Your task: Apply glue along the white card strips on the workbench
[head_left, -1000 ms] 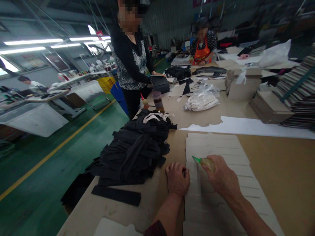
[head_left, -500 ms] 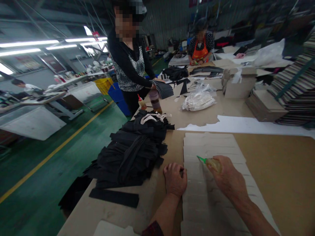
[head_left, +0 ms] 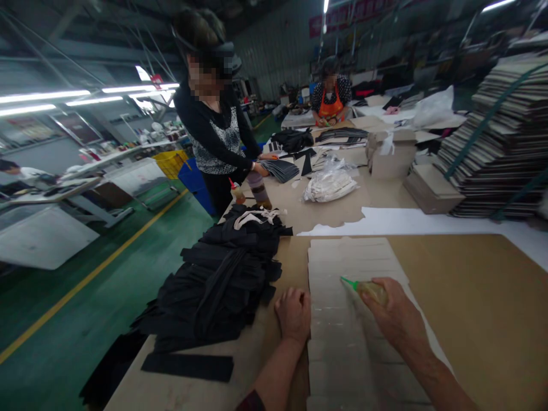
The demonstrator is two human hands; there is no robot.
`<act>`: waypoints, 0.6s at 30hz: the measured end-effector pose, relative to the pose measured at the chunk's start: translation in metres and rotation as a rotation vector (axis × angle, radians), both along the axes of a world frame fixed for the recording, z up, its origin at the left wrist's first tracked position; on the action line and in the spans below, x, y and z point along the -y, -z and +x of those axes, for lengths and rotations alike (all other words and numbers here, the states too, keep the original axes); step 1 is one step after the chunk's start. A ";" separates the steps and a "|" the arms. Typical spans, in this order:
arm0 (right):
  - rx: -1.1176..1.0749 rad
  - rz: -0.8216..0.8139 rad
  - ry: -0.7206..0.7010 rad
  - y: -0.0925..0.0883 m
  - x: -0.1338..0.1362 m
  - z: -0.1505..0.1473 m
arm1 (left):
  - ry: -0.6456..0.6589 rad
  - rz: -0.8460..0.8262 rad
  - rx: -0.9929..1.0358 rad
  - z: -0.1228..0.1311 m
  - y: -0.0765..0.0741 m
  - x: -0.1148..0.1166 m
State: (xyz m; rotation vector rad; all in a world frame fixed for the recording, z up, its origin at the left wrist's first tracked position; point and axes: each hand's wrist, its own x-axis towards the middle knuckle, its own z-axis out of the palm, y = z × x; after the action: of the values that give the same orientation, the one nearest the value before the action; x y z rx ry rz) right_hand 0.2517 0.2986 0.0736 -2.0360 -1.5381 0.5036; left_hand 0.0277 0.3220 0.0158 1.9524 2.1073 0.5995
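Note:
My right hand (head_left: pixel 394 311) is wrapped round a squeezable glue bottle (head_left: pixel 373 293) of yellowish, see-through plastic. Its thin green nozzle points left over pale grey card pieces (head_left: pixel 338 342), which overlap in a long row running away from me. Small shiny spots show on some of them. Loosely curled into a fist, my left hand (head_left: pixel 293 314) rests at the left edge of the row, and I see nothing in it. Left of that hand lies a heap of black fabric strips (head_left: pixel 214 285), with a single black strip (head_left: pixel 188 366) in front.
Brown board (head_left: pixel 483 308) lies under the cards. Farther back are a plastic bag (head_left: pixel 331 185), a red-tipped bottle (head_left: pixel 237 193), a jar (head_left: pixel 259 191) and a tall strapped stack (head_left: pixel 505 142). A co-worker (head_left: pixel 214 125) handles dark sheets across the table; another person (head_left: pixel 330 103) sits behind.
The view has turned slightly right and up. My right hand, with the glue bottle, has shifted a little over the cards. The co-worker's hands have moved on the dark sheets.

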 end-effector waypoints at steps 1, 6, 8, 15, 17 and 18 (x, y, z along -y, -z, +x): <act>-0.017 0.008 0.035 0.001 0.000 0.010 | -0.002 0.002 0.002 0.000 0.000 -0.006; -0.040 0.041 0.159 0.004 -0.008 0.049 | 0.058 0.038 0.009 -0.003 0.000 -0.025; -0.010 0.043 0.191 0.005 -0.013 0.061 | 0.071 0.054 0.004 -0.005 0.002 -0.026; 0.106 -0.027 0.311 0.008 -0.022 0.089 | 0.099 0.068 0.019 -0.007 0.005 -0.024; 0.141 -0.052 0.309 0.006 -0.023 0.090 | 0.097 0.067 0.029 -0.006 0.004 -0.024; 0.152 -0.064 0.296 0.006 -0.023 0.090 | 0.095 0.070 0.031 -0.006 0.002 -0.024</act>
State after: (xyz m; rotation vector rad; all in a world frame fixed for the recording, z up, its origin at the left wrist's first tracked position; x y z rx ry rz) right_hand 0.3422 0.3214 0.0677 -2.3474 -1.2835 0.2917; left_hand 0.0217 0.3455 0.0133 2.0534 1.9880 0.6891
